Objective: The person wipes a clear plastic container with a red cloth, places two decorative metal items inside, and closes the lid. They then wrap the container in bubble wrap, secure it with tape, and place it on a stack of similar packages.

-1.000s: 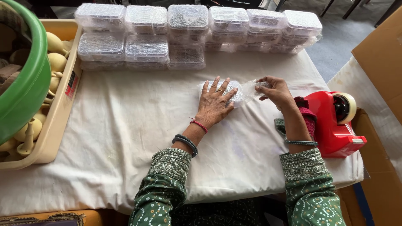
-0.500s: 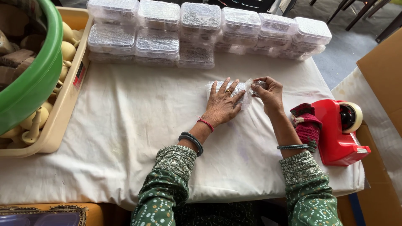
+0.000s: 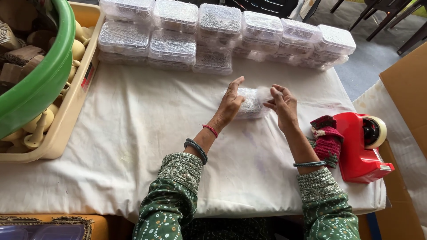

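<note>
Clear plastic box (image 3: 251, 103) at table (image 3: 133, 133) centre, far side, between both hands. Left hand (image 3: 230, 104) presses flat on its left end, fingers spread. Right hand (image 3: 282, 103) pinches its right edge. Box looks light, thin-walled, slippery, crushable; best held by 2 short ends. Red tape dispenser (image 3: 362, 149) right.

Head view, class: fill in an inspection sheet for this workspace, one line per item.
Surface: table under a creased white cloth.
Job's things: small clear plastic box on the cloth, between both hands.
Clutter: stacked clear boxes along the far edge; red tape dispenser; red knitted cloth; beige tray of wooden pieces; green tub.
Grippers: left hand and right hand touch the box.
Cables: nothing seen.
Surroundings: cardboard, chair legs.
</note>
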